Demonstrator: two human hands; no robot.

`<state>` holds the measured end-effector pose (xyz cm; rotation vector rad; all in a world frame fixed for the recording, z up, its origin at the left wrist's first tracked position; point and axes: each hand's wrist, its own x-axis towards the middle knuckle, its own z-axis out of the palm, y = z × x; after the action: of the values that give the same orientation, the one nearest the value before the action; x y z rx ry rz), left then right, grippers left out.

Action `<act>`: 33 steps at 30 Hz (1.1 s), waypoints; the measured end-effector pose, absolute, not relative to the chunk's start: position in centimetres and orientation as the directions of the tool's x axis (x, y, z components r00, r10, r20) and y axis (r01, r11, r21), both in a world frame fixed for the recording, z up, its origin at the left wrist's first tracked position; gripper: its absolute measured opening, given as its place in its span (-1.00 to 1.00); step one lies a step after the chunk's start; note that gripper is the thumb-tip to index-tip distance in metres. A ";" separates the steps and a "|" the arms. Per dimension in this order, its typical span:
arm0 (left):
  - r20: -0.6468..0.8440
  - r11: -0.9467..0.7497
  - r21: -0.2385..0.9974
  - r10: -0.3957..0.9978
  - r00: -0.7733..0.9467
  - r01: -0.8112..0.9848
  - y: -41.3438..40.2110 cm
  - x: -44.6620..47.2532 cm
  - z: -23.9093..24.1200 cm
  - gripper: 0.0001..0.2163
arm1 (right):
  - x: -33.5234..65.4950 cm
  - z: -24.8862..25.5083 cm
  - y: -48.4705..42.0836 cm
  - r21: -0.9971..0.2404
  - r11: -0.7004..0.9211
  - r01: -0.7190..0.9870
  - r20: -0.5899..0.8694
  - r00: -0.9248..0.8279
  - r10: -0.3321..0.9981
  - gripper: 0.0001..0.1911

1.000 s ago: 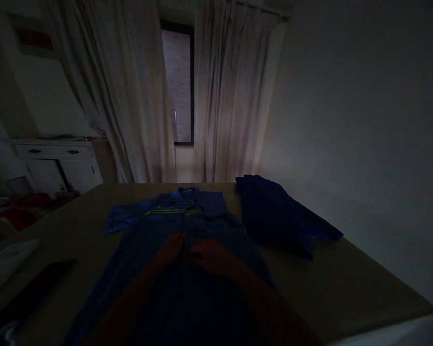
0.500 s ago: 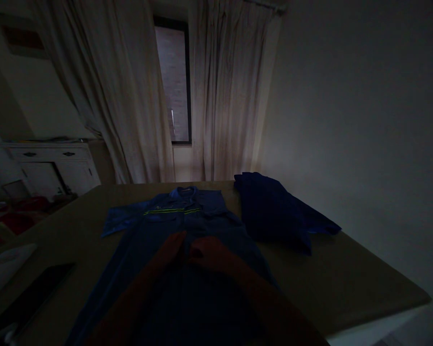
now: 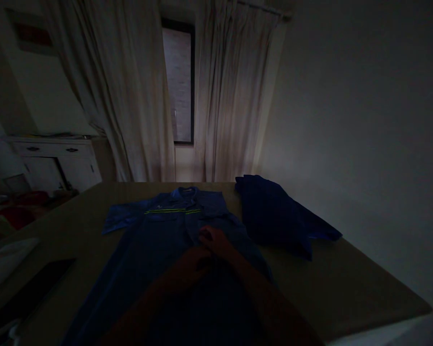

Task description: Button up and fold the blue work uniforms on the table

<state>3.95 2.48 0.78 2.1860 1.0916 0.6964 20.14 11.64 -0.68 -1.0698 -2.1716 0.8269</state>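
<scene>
A blue work shirt (image 3: 159, 230) with a yellow-green chest stripe lies flat and face up on the bed (image 3: 339, 283), collar towards the window. My right hand (image 3: 213, 240) rests on the shirt's middle front, fingers bent and pinched at the placket. My left hand (image 3: 189, 266) lies just below and left of it on the same front, fingers curled. The room is very dark, so what the fingers grip is hard to make out.
A second dark blue garment (image 3: 274, 216) lies crumpled on the bed's far right. A dark flat object (image 3: 32, 293) and a pale item (image 3: 7, 262) lie at the left. White curtains (image 3: 223, 96), a window and a white cabinet (image 3: 57, 163) stand beyond.
My right hand has moved up the shirt front towards the collar. My left hand has drawn back and to the right, so it now sits below the right hand.
</scene>
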 end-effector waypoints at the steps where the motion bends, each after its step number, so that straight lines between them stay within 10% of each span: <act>1: 0.227 -0.529 0.636 0.824 0.518 0.562 2.6 3.9 0.6 -0.78 | 20.1 -0.5 11.5 -0.741 0.490 0.459 0.230 -0.512 0.828 -0.77; 7: 0.330 -0.678 0.361 0.735 0.592 0.640 2.6 4.3 -0.3 -0.49 | 18.6 1.1 10.9 -0.639 0.509 0.577 0.304 -0.418 0.856 -0.54; 15: 0.277 -0.700 0.472 0.695 0.663 0.536 1.8 5.3 0.6 -0.43 | 14.8 0.8 15.6 -0.516 0.439 0.736 0.240 -0.367 0.899 -0.67; 20: 0.309 -0.495 0.586 0.869 0.387 0.641 4.6 4.1 -1.1 -0.69 | 14.7 -1.0 17.3 -0.590 0.401 0.701 0.256 -0.308 0.916 -0.77; 26: 0.308 -0.073 0.434 0.949 -0.072 0.898 11.7 0.3 -0.7 -0.66 | 14.6 -1.6 17.5 -0.615 0.427 0.663 0.296 -0.308 0.904 -0.80; 33: 0.285 -0.063 0.410 0.957 -0.062 0.910 13.4 -0.9 -1.9 -0.79 | 14.6 -1.4 15.9 -0.526 0.517 0.675 0.352 -0.381 0.855 -0.75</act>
<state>-0.92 13.43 -1.92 2.0858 2.0847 0.7767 14.61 15.92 -1.36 -1.2415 -2.1682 0.3967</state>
